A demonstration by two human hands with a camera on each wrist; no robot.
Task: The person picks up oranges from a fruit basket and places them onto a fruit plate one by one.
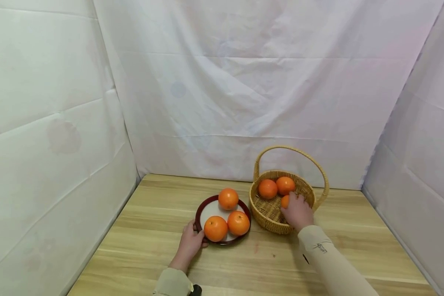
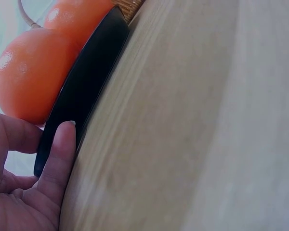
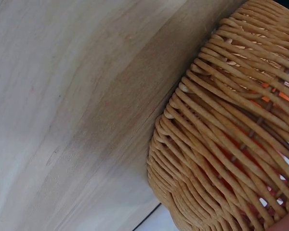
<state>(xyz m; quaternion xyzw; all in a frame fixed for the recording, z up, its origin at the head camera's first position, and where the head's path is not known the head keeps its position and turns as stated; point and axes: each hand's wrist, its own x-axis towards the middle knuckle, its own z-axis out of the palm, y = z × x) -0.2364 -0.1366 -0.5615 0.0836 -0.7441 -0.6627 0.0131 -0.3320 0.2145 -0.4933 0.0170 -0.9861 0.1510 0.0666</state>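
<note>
A round plate [image 1: 208, 211] with a dark red rim and white inside holds three oranges [image 1: 216, 228]. My left hand [image 1: 189, 241] grips its near left rim; in the left wrist view the thumb and fingers pinch the dark outer side of the plate [image 2: 89, 72]. To the right, a wicker basket [image 1: 263, 220] with a tall handle contains three oranges. My right hand [image 1: 299, 211] reaches inside the basket and holds the nearest orange [image 1: 285, 201], which it partly covers. The right wrist view shows mostly the woven basket wall [image 3: 221, 139]; the fingers are hidden there.
Two more oranges [image 1: 268, 189] lie at the back of the basket. The arched handle [image 1: 288, 148] rises above it, beyond the right hand. The wooden table [image 1: 140, 242] is bounded by white cloth [image 1: 222, 102] at the back and both sides.
</note>
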